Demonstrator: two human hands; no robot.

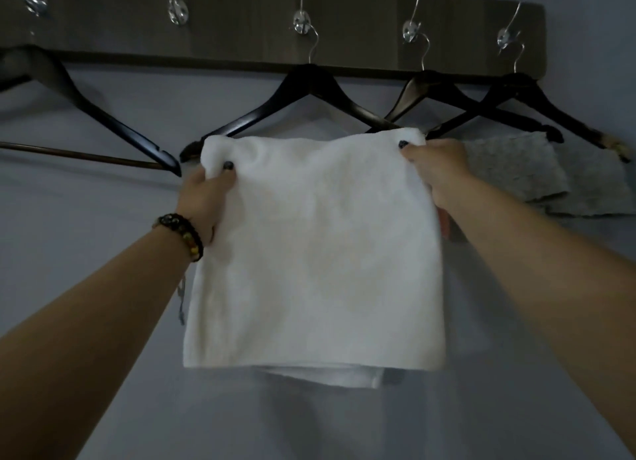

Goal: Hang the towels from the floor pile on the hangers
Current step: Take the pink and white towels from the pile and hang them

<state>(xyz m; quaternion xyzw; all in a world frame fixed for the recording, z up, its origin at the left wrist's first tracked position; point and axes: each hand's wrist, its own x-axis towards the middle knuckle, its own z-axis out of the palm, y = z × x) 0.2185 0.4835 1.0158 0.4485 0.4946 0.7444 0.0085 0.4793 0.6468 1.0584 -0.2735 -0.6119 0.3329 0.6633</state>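
At the far left a dark wooden hanger hangs bare against the grey wall, its lower bar running in from the left edge. The left hand, with a beaded bracelet on its wrist, pinches the upper left corner of a white towel, thumb on the near face and fingers hidden behind the cloth. The towel is folded and hangs flat in front of the wall, its top edge level with the lower ends of the middle hanger, which hangs from a metal hook on the dark wall board; whether the towel already lies over that hanger's bar cannot be told. The right hand pinches the towel's upper right corner in the same way, thumb in front. Further right, two more dark hangers overlap, and a grey towel hangs from them, just beside the right hand.
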